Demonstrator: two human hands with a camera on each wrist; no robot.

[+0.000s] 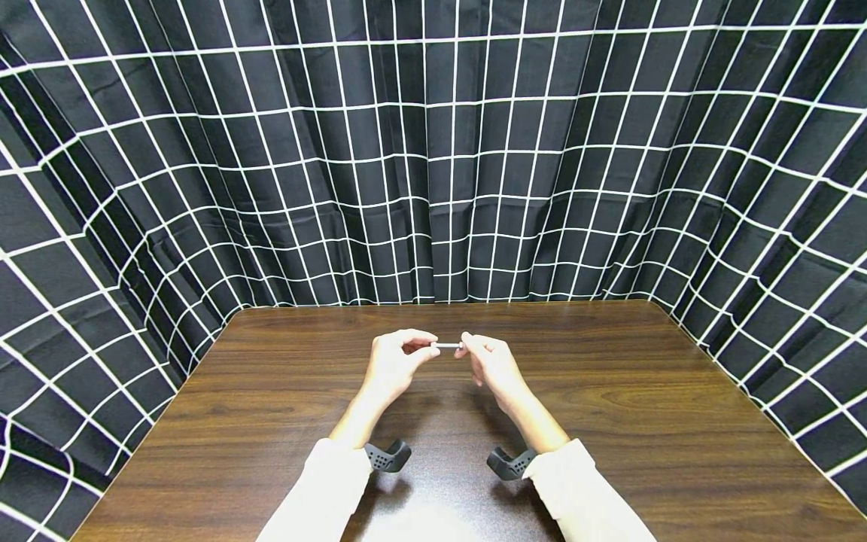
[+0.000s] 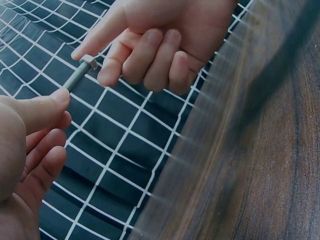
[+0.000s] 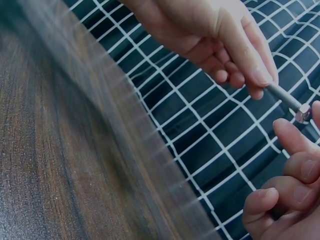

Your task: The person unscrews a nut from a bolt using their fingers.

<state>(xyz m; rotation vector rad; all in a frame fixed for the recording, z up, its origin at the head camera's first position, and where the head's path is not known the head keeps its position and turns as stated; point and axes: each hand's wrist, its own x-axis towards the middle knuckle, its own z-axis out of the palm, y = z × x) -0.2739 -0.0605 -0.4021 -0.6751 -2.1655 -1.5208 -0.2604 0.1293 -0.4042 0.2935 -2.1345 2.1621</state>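
Over the table, a slim grey threaded bolt [image 2: 76, 77] stretches level between both hands in the head view. My left hand [image 1: 393, 363] pinches one end of it between thumb and forefinger; that end is hidden by the fingertips. A small shiny hex nut [image 3: 303, 113] sits at the other end of the bolt. My right hand [image 1: 493, 365] has its forefinger and thumb tips on either side of the nut, the forefinger right at it. The right hand's other fingers [image 2: 160, 65] are curled toward the palm in the left wrist view.
Beneath the hands is a dark brown wood-grain table [image 1: 609, 391]. Black curtains with a white grid [image 1: 447, 150] hang behind it and along both sides. Each wrist wears a dark band with a camera mount [image 1: 389, 456] just beyond the pale sleeve [image 1: 325, 489].
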